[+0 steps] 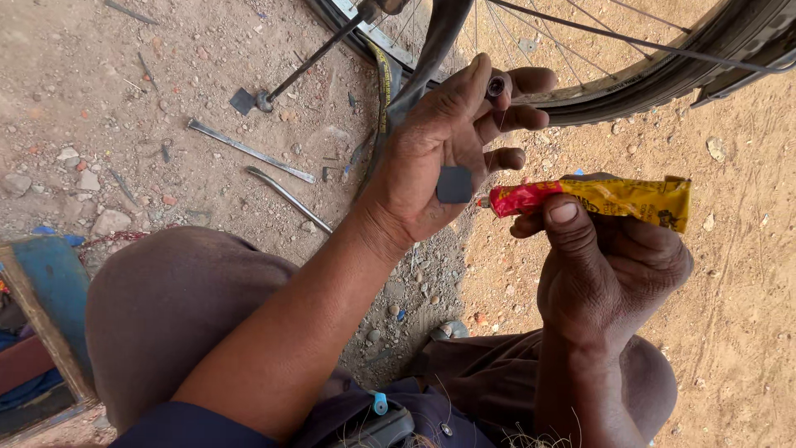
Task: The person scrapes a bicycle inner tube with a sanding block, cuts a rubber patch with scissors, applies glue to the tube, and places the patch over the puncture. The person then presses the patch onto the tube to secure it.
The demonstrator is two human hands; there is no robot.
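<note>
Our left hand, palm open, carries a small dark patch while our right hand squeezes a red-yellow glue tube beside it, above dirt ground strewn with metal tyre levers near a bicycle wheel.

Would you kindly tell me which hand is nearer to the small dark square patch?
Left. The patch lies on the left hand's palm; the right hand sits beside it, squeezing a red-and-yellow tube whose nozzle points at the patch.
</note>
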